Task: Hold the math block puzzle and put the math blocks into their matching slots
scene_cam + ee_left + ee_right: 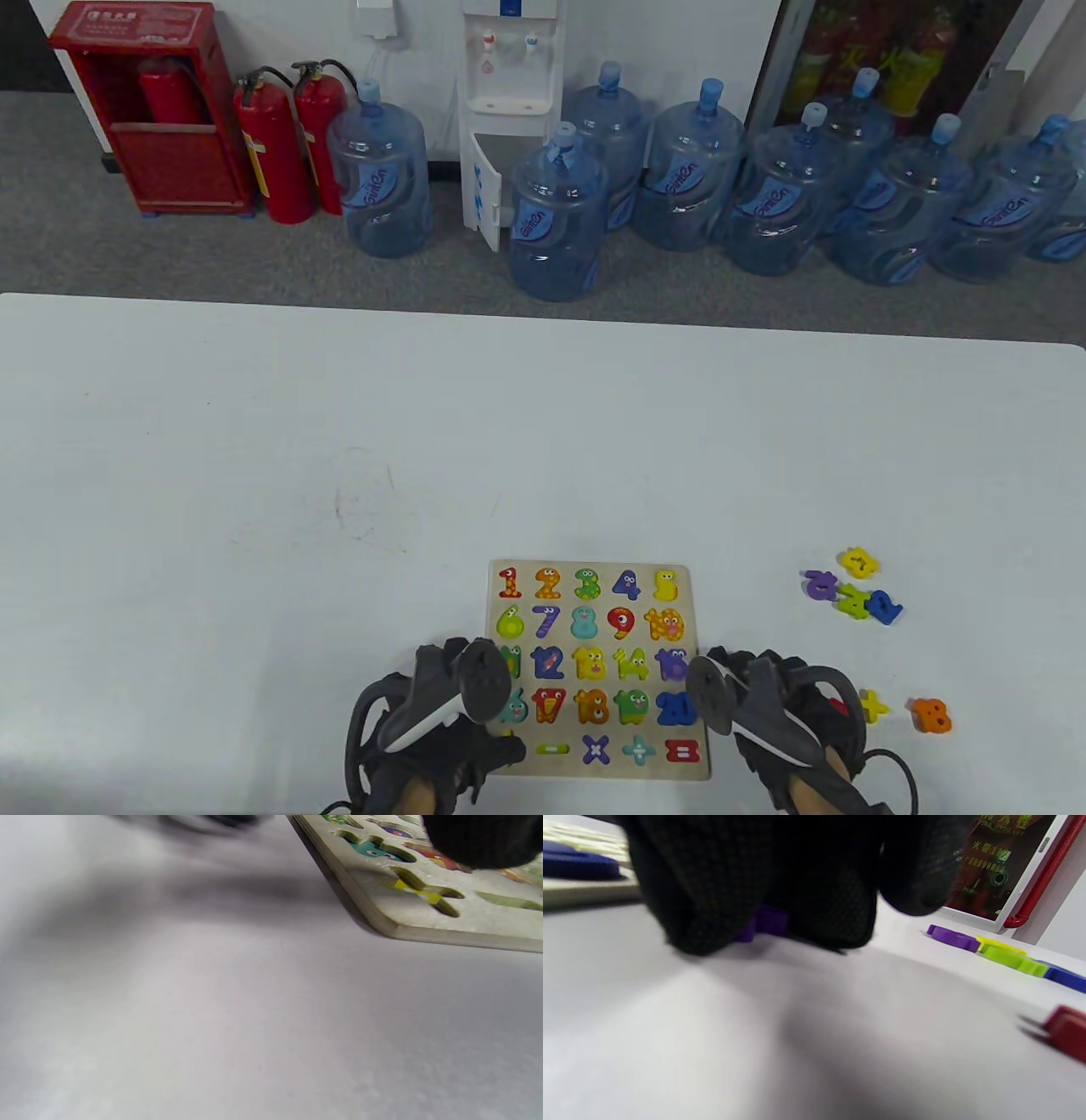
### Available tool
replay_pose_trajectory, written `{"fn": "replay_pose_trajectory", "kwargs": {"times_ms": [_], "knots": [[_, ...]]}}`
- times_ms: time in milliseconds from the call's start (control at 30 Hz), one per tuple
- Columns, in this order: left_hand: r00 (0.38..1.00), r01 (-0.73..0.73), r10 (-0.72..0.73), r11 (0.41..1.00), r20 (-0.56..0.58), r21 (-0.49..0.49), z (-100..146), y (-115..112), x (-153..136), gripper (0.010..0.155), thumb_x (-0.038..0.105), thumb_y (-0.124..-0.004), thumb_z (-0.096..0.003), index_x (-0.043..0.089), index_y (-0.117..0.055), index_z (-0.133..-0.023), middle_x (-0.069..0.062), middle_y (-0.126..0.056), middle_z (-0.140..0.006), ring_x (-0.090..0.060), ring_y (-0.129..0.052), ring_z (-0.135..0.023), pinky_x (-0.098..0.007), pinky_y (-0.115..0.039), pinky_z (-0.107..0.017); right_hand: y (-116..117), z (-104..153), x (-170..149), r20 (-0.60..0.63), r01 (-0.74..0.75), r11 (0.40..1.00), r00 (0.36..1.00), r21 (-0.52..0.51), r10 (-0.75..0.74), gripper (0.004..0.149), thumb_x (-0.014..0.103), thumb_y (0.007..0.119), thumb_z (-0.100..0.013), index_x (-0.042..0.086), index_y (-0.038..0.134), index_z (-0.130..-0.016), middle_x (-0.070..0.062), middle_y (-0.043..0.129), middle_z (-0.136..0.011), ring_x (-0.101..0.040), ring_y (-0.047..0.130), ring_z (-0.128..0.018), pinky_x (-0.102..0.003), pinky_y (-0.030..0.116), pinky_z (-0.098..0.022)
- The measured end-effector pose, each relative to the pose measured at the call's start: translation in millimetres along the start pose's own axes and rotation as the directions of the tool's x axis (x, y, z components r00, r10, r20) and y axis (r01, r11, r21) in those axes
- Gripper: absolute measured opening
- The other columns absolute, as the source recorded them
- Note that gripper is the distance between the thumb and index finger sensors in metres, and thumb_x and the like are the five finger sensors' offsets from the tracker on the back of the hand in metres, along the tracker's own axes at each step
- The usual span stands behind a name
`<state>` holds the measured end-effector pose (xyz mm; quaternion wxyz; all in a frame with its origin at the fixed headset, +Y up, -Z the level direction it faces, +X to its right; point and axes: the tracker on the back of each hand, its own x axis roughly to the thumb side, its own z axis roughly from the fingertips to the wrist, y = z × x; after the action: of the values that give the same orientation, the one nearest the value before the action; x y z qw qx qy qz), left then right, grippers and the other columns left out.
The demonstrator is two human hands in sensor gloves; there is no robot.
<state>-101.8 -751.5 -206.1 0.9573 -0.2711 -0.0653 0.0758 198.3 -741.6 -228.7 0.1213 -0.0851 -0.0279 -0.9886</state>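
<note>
We see the white table (254,475) filling the lower frame, with the square wooden number puzzle board (598,671) at bottom centre. Our left hand (441,722) rests on its lower-left corner, grip unclear. Our right hand (780,713), just right of it, curls around a small purple block (768,923); loose coloured blocks (853,586) lie further right.

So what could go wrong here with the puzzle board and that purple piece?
The right hand covers a purple block low over the table; the blurred grip could let it slip. The left hand rests only on the puzzle board corner, so the board may slide. Loose blocks nearby could get knocked.
</note>
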Motion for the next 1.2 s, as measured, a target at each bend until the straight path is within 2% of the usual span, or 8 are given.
{"fn": "replay_pose_trajectory", "kwargs": {"times_ms": [167, 400, 667, 900, 1033, 1200], "knots": [[1.0, -0.006, 0.006, 1.0, 0.0, 0.004, 0.0, 0.5, -0.5, 0.1, 0.062, -0.075, -0.0294, 0.024, -0.021, -0.104, -0.008, -0.02, -0.109, -0.046, -0.027, -0.106, -0.075, -0.041, -0.07, 1.9, -0.8, 0.4, 0.008, 0.014, 1.0, 1.0, 0.003, -0.014, 0.058, 0.03, 0.089, -0.023, 0.03, 0.079, -0.081, 0.002, 0.086, -0.078, -0.016, 0.095, -0.062, -0.04, 0.078, -0.055], [1.0, -0.003, 0.004, 1.0, -0.019, 0.016, 0.3, 2.1, -3.0, 0.1, 0.062, -0.075, -0.0298, 0.024, -0.021, -0.104, -0.008, -0.02, -0.109, -0.046, -0.028, -0.106, -0.076, -0.041, -0.07, -16.2, 4.4, 15.3, 0.072, 0.051, 0.996, 0.996, -0.067, -0.046, 0.058, 0.03, 0.089, -0.024, 0.03, 0.078, -0.081, 0.003, 0.086, -0.08, -0.017, 0.094, -0.063, -0.041, 0.077, -0.056], [1.0, -0.006, 0.007, 1.0, -0.024, 0.025, 1.3, 3.7, -5.8, 0.099, 0.061, -0.075, -0.0303, 0.023, -0.021, -0.104, -0.008, -0.021, -0.11, -0.046, -0.028, -0.106, -0.075, -0.041, -0.07, -34.9, 5.0, 48.1, 0.178, 0.073, 0.992, 0.983, -0.099, -0.054, 0.057, 0.029, 0.088, -0.026, 0.029, 0.078, -0.082, 0.002, 0.086, -0.08, -0.018, 0.094, -0.064, -0.042, 0.077, -0.056], [1.0, -0.007, 0.008, 1.0, -0.022, 0.025, 1.5, 3.9, -5.8, 0.099, 0.061, -0.075, -0.0305, 0.023, -0.021, -0.104, -0.008, -0.021, -0.11, -0.046, -0.028, -0.106, -0.075, -0.041, -0.07, -44.7, 16.8, 93.0, 0.314, 0.07, 0.991, 0.949, -0.116, -0.03, 0.058, 0.029, 0.088, -0.025, 0.029, 0.078, -0.082, 0.002, 0.086, -0.08, -0.017, 0.094, -0.064, -0.042, 0.077, -0.056], [1.0, -0.006, 0.006, 1.0, -0.02, 0.025, 1.5, 3.6, -5.7, 0.099, 0.061, -0.075, -0.0305, 0.023, -0.021, -0.104, -0.008, -0.021, -0.109, -0.046, -0.028, -0.106, -0.075, -0.041, -0.07, -43.1, 23.6, 111.8, 0.369, 0.062, 0.992, 0.929, -0.106, -0.019, 0.058, 0.029, 0.088, -0.025, 0.029, 0.078, -0.082, 0.002, 0.086, -0.081, -0.017, 0.094, -0.064, -0.042, 0.077, -0.057], [1.0, -0.006, 0.007, 1.0, -0.018, 0.023, 1.7, 3.6, -5.2, 0.099, 0.061, -0.075, -0.0307, 0.023, -0.021, -0.104, -0.008, -0.02, -0.109, -0.046, -0.028, -0.106, -0.075, -0.041, -0.07, -40.4, 28.4, 120.2, 0.403, 0.055, 0.993, 0.915, -0.1, -0.01, 0.058, 0.03, 0.087, -0.024, 0.028, 0.078, -0.082, 0.001, 0.087, -0.08, -0.017, 0.095, -0.063, -0.041, 0.078, -0.056]]}}
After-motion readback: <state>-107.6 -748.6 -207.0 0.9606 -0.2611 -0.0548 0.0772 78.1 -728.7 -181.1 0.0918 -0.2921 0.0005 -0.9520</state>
